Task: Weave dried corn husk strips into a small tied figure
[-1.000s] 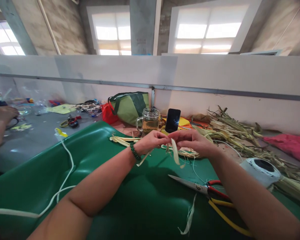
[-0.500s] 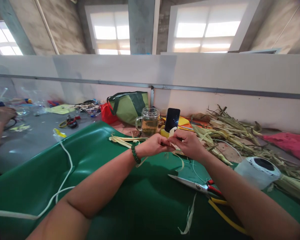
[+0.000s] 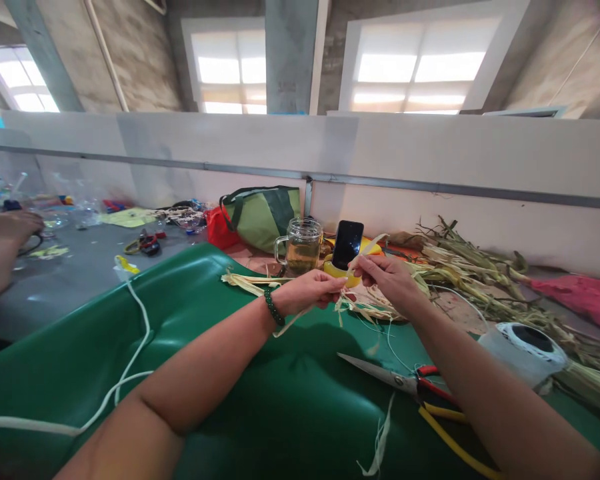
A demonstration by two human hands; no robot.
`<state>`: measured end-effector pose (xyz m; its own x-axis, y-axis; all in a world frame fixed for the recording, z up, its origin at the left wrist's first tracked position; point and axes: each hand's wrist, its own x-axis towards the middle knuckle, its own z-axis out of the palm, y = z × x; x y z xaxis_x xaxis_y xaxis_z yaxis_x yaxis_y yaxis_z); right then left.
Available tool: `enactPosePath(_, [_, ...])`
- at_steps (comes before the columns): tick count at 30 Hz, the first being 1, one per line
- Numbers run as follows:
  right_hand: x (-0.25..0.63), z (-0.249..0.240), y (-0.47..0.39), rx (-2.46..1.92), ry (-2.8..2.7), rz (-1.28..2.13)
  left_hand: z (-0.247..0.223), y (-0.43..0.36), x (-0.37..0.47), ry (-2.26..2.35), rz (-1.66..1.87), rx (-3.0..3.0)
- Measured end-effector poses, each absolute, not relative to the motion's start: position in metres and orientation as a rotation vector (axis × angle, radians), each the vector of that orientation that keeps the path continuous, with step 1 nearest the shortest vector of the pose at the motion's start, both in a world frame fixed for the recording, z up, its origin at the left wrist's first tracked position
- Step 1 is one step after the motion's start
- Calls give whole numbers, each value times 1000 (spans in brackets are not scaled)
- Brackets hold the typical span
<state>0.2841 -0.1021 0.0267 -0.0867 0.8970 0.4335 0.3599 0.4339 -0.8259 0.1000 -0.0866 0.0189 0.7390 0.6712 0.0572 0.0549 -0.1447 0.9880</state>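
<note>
**Both hands pinching a husk strip**

Left hand (image 3: 310, 291) clenched, fingers pinched on the low end of a pale husk strip (image 3: 366, 251). Right hand (image 3: 387, 277) pinches its upper part, strip tip sticking up toward the phone (image 3: 347, 244). Strip is thin, dry, cream-coloured, held above the green mat (image 3: 205, 347) near the table's far edge. Scissors (image 3: 395, 380) lie near the right forearm. Versus half a second ago: right hand higher, strip pulled longer between the hands.

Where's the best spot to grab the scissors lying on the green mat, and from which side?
Probably take the scissors by the red handles, coming from the right. The blades point left across the green mat, and the handles lie nearer the right hand, though its forearm partly hides them.
</note>
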Motion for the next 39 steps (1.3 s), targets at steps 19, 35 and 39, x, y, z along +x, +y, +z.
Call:
enactPosePath(19, [272, 26, -128, -1191, -1952, -177, 21, -82, 101, 534, 913, 1240])
enactPosePath(35, [264, 24, -118, -1020, -1585, 833, 21, -84, 101, 317, 913, 1107])
enactPosePath(39, [266, 27, -119, -1039, -1673, 697, 23, -84, 100, 352, 857, 1258])
